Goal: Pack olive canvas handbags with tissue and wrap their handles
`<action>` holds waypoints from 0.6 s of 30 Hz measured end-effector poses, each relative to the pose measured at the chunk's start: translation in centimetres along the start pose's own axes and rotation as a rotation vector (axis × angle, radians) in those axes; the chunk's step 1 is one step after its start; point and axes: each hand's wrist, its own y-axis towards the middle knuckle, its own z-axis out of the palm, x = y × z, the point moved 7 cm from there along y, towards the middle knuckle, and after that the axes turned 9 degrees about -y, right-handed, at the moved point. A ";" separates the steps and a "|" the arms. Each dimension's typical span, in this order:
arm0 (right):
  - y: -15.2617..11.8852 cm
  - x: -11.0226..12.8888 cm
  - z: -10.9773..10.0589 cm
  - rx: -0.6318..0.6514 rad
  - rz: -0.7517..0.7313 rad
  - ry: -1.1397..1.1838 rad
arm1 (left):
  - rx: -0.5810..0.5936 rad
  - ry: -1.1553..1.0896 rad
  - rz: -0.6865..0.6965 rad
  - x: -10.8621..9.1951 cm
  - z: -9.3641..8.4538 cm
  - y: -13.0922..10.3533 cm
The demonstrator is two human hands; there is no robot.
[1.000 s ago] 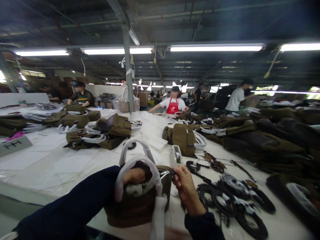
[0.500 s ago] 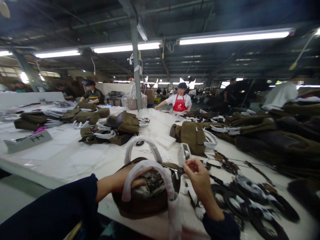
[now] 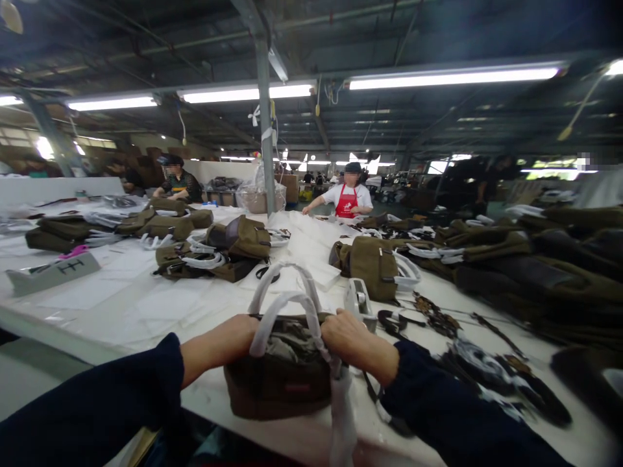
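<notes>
A dark brown handbag [image 3: 277, 392] stands upright in front of me at the table's edge, its top open on a crumpled grey-green lining [image 3: 292, 340]. Two handles [image 3: 287, 305] wrapped in white film arch over the opening. My left hand [image 3: 238, 335] is closed on the left end of the bag's rim, its fingertips partly hidden behind a handle. At the opposite end, my right hand [image 3: 345, 334] grips the rim with curled fingers. A white wrapped strip [image 3: 342, 415] hangs down the bag's right side.
A white tape dispenser [image 3: 359, 298] stands just behind my right hand. Dark straps [image 3: 525, 389] lie coiled to the right, below a large pile of olive bags [image 3: 516, 279]. More olive bags [image 3: 238, 243] are across the white table. A co-worker in a red apron [image 3: 346, 201] is opposite.
My right hand has come from beside the tape dispenser down to the bag's right rim. My left hand has drawn out of the opening to the left rim. The bag sits straighter.
</notes>
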 end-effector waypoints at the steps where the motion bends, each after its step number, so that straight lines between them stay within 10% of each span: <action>1: -0.1 0.0 0.1 -0.003 -0.010 -0.009 | 0.023 0.010 -0.007 -0.1 -0.3 -0.7; 5: -0.1 0.3 0.3 -0.001 -0.050 -0.010 | 0.151 0.041 -0.050 -2.1 -1.7 -1.2; 10: -0.6 0.1 0.6 -0.026 -0.031 0.022 | 0.000 -0.037 0.050 -4.8 -3.6 1.2; 14: -0.7 0.3 0.6 -0.004 -0.014 0.038 | 0.149 -0.026 0.210 -3.4 0.0 1.2; 18: -0.4 0.5 -1.0 -0.014 -0.017 0.041 | 0.266 -0.064 0.084 -0.4 2.5 1.5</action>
